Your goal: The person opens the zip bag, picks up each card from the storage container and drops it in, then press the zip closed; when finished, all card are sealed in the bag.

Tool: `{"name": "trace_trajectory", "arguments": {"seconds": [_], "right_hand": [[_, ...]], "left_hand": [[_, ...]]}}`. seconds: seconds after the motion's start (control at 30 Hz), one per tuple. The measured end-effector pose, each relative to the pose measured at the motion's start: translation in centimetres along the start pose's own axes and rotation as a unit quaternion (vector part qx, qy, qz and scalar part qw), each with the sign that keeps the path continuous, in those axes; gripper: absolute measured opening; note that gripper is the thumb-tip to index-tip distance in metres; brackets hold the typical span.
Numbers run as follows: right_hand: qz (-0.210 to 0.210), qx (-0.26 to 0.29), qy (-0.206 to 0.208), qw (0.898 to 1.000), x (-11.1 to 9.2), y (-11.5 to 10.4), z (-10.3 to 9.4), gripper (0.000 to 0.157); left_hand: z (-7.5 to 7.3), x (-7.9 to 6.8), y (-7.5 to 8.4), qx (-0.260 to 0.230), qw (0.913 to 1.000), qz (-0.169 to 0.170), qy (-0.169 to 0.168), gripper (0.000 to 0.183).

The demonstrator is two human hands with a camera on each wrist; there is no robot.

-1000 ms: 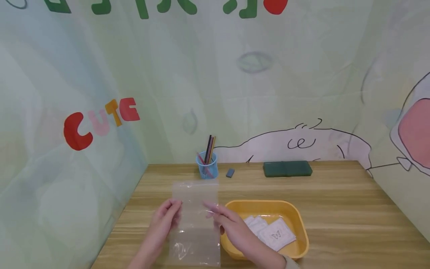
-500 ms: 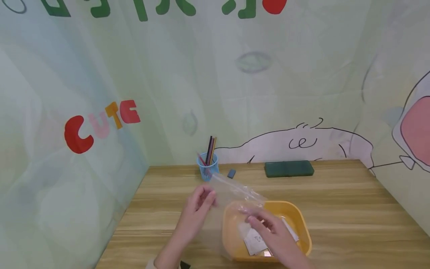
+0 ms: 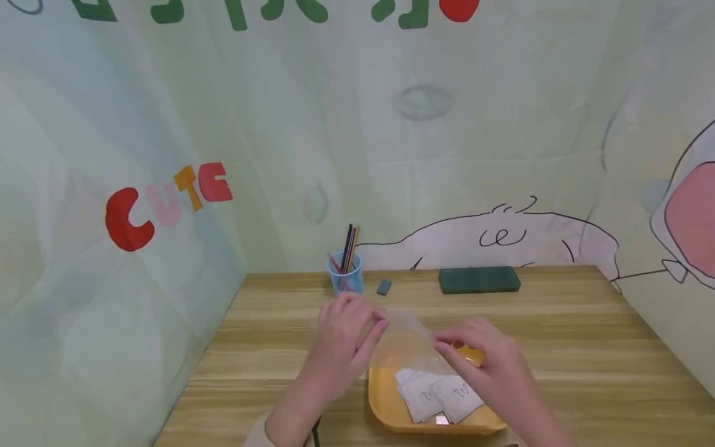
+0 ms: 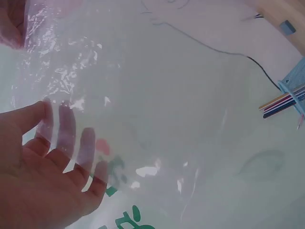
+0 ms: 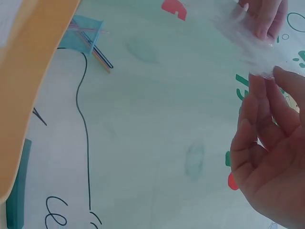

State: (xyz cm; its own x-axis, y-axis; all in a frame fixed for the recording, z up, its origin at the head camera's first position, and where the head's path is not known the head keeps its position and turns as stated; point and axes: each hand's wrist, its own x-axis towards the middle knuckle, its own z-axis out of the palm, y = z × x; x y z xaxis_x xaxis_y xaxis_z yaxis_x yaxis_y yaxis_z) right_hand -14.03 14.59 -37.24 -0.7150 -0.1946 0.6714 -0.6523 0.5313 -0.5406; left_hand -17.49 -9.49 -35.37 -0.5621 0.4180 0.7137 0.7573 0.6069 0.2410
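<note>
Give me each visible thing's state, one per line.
Left hand, pinching the clear bag
Right hand, pinching the clear bag
Clear bag, held up; whether open, cannot tell
Yellow tray, holding white packets
White packets, overlapping
Blue cup, upright, holding pencils
Green case, looks closed
Small blue block, lying flat

Squares (image 3: 447, 397) in tray (image 3: 385, 400), bag (image 3: 404, 344) above, pencils (image 3: 349, 248) in cup (image 3: 346, 282) behind (eraser (image 3: 383, 287) just right), case (image 3: 479, 280) farther right

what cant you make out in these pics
Head view: how many white squares lie in the tray; they overlap, and the right hand covers part.
Head view: tops of the green lettering, cut off by the top edge.
Head view: what the dark thing by the left sleeve is; the bottom edge cuts it off.
Left wrist view: where the clear bag opens; glare obscures it.
</note>
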Motion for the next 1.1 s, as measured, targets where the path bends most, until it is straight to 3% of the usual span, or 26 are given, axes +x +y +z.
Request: {"name": "trace_trajectory", "arguments": {"seconds": [0.1, 0.17, 0.3, 0.37, 0.43, 0.57, 0.73, 0.83, 0.93, 1.1], "right_hand": [[-0.001, -0.006, 0.001, 1.000, 0.1, -0.1, 0.3, 0.024], [0.021, -0.009, 0.010, 1.000, 0.1, -0.2, 0.5, 0.021], [0.074, -0.016, 0.052, 0.996, 0.0, -0.6, 1.2, 0.015], [0.089, -0.014, 0.078, 0.993, 0.1, -0.7, 1.5, 0.014], [0.088, -0.015, 0.100, 0.991, 0.1, -0.8, 1.7, 0.013], [0.048, -0.014, 0.127, 0.991, 0.1, -0.8, 2.4, 0.016], [0.026, 0.000, 0.119, 0.993, -0.1, -0.9, 3.1, 0.021], [0.056, 0.036, 0.090, 0.994, -0.1, -0.9, 3.2, 0.019], [0.101, 0.107, 0.053, 0.988, -0.1, -0.9, 3.1, 0.013], [0.200, 0.224, 0.003, 0.954, 0.1, -1.0, 2.8, 0.011]], "left_hand": [[-0.1, 0.3, 0.4, 0.028, 0.9988, 0.012, 0.038, 0.010], [0.0, 0.6, 0.7, 0.043, 0.9955, 0.017, 0.083, 0.016], [0.9, 0.8, 1.6, 0.050, 0.9788, 0.023, 0.197, 0.023], [1.5, 0.6, 2.2, 0.033, 0.9745, 0.019, 0.221, 0.017], [2.1, 0.4, 2.9, 0.009, 0.9777, 0.005, 0.210, 0.010], [3.3, -0.2, 3.9, -0.044, 0.9873, -0.050, 0.144, 0.009], [4.2, -0.7, 4.4, -0.071, 0.9846, -0.096, 0.127, 0.017], [4.5, -0.9, 4.4, -0.093, 0.9825, -0.098, 0.128, 0.016], [4.5, -1.0, 4.3, -0.110, 0.9817, -0.095, 0.123, 0.012], [4.3, -1.0, 4.0, -0.096, 0.9865, -0.088, 0.099, 0.014]]}}
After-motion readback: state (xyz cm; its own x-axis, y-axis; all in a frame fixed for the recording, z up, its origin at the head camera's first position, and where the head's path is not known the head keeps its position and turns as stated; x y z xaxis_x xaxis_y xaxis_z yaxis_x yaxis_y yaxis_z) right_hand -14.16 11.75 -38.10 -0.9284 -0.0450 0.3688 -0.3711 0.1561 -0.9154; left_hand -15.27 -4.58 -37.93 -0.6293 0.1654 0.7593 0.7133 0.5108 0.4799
